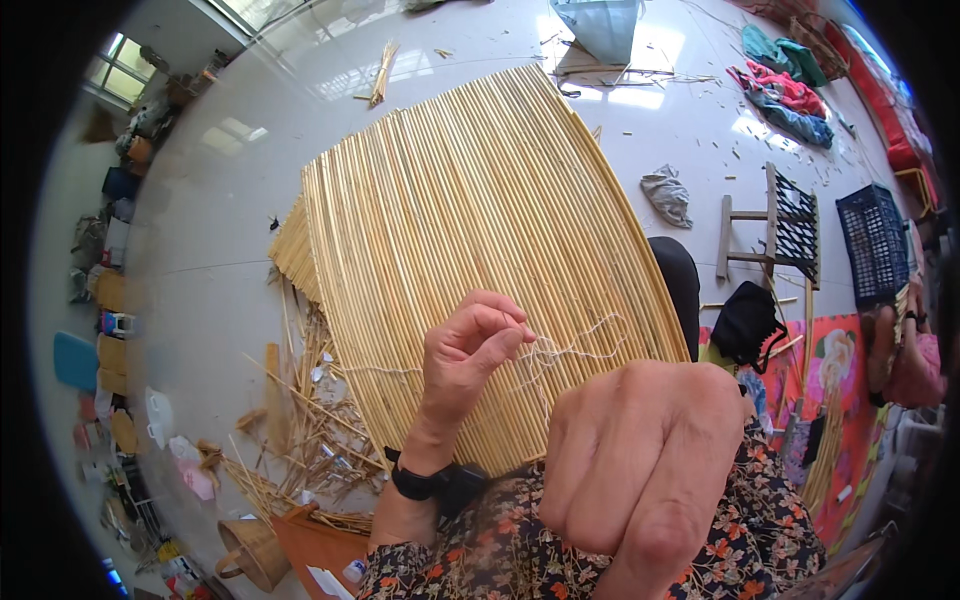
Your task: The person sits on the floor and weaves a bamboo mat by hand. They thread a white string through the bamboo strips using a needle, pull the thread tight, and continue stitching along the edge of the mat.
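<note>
A mat of straight yellow reed stalks (pixel 470 210) laid side by side lies across my lap. My left hand (pixel 468 350), with a black watch at its wrist, is over the mat's near part, thumb and forefinger pinched on a white thread (pixel 590 353). Loops of this thread lie tangled on the stalks beside the fingertips, and a line of it crosses the mat to the left. Raised close to the camera, my right hand (pixel 645 455) is closed with its knuckles up. Its fingertips are hidden, so whatever they hold does not show.
Broken stalks and scraps (pixel 320 425) litter the floor at left. A wooden stool (pixel 770 225) and blue crate (pixel 873 243) stand at right, near a black bag (pixel 748 325). Farther off are a pale bucket (pixel 603 28) and piled cloths (pixel 790 90). Another person's arm (pixel 915 370) shows at far right.
</note>
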A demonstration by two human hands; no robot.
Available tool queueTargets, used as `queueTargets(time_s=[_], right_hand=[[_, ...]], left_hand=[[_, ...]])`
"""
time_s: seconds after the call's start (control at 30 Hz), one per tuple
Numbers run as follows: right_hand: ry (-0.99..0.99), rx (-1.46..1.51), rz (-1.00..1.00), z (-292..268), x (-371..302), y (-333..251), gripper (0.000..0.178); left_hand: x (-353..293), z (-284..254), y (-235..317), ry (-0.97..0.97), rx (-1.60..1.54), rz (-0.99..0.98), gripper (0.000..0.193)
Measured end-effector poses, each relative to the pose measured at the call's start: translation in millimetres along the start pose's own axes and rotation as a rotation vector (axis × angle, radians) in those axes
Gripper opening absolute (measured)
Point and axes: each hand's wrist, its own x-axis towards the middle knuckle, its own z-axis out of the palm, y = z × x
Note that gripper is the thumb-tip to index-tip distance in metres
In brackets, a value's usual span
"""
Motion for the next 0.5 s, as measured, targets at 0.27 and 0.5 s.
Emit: queueTargets(time_s=[0.27, 0.5], right_hand=[[0.026, -0.076, 0.065, 27.2, -13.7, -21.2, 0.017], [0.105, -0.130, -0.052, 63.3, -19.5, -20.8, 0.011]], left_hand=[[-15.1, -1.7, -26.2, -0.075, 0.316, 0.112, 0.001], [-25.0, 20.8, -16.5, -0.135, 0.274, 0.179, 0.004]])
